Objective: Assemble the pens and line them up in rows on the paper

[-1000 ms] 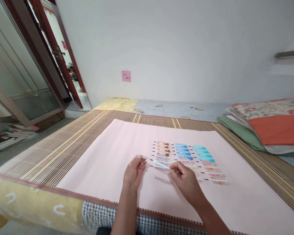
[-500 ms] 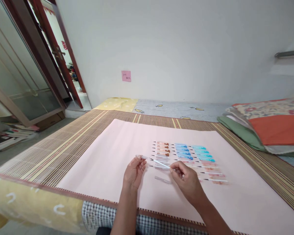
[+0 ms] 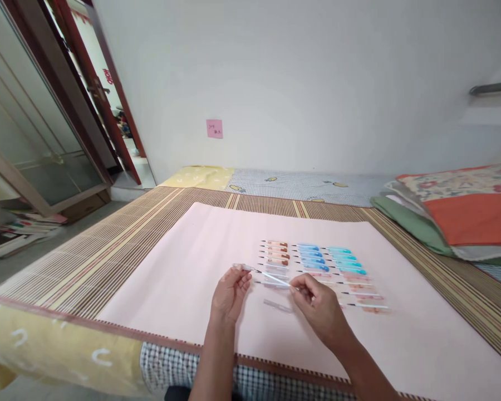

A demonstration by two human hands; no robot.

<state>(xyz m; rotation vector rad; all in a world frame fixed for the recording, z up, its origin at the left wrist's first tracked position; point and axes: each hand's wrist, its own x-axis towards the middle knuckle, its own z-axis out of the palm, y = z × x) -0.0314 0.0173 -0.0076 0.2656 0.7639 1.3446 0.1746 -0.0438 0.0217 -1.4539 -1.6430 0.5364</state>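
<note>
My left hand (image 3: pixel 230 287) pinches a small clear pen part (image 3: pixel 241 267) between thumb and fingers. A slim white pen refill (image 3: pixel 276 278) with a dark tip is in my right hand (image 3: pixel 317 303), gripped near its right end. It slants up to the left, its tip at the right end of the clear part; whether they touch I cannot tell. Below it lies a clear tube (image 3: pixel 278 306) on the pink sheet (image 3: pixel 171 278). Behind and right of my hands are rows of pens with refills laid along them: brown (image 3: pixel 278 250), blue (image 3: pixel 313 260), turquoise (image 3: pixel 346 259) and pinkish (image 3: pixel 361 291).
The pink sheet covers a striped mat (image 3: pixel 79 256) on a bed against a white wall (image 3: pixel 296 83). Folded bedding (image 3: pixel 471 223) is piled at the right. A pink note (image 3: pixel 214 128) sticks to the wall. A glass-panelled door (image 3: pixel 37 122) stands at the left.
The clear part in my left hand has shifted slightly right, closer along the refill's tip. My right hand has barely moved.
</note>
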